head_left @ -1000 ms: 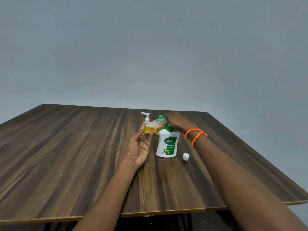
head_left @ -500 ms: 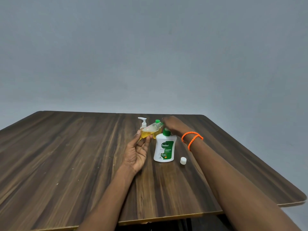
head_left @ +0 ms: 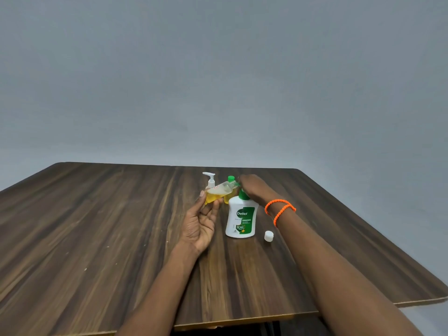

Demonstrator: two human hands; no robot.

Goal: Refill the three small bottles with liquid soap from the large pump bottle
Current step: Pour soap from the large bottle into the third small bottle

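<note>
Wooden table (head_left: 97,238), dark brown, grain running away from the camera; near edge and right corner cut off by the frame. Large pump bottle (head_left: 240,220), white with green label, upright near the table centre, long axis vertical, label facing the camera. Right hand (head_left: 254,189) above its green pump head, palm down, fingers hanging over the far side and hidden, so cannot tell whether spread or curled round the pump; orange bracelet (head_left: 278,210) on the wrist. Left hand (head_left: 201,224) palm up, fingers half curled, thumb and fingertips pinching the lower end of a small clear bottle (head_left: 219,191). Small clear bottle tilted, long axis from lower left to upper right, mouth pointing at the pump nozzle; yellow soap gathered at its low end. Behind it, partly hidden, a small pump bottle (head_left: 210,180) and a small green-capped bottle (head_left: 231,178), both upright. White cap (head_left: 268,236) on the table, just right of the large pump bottle.
</note>
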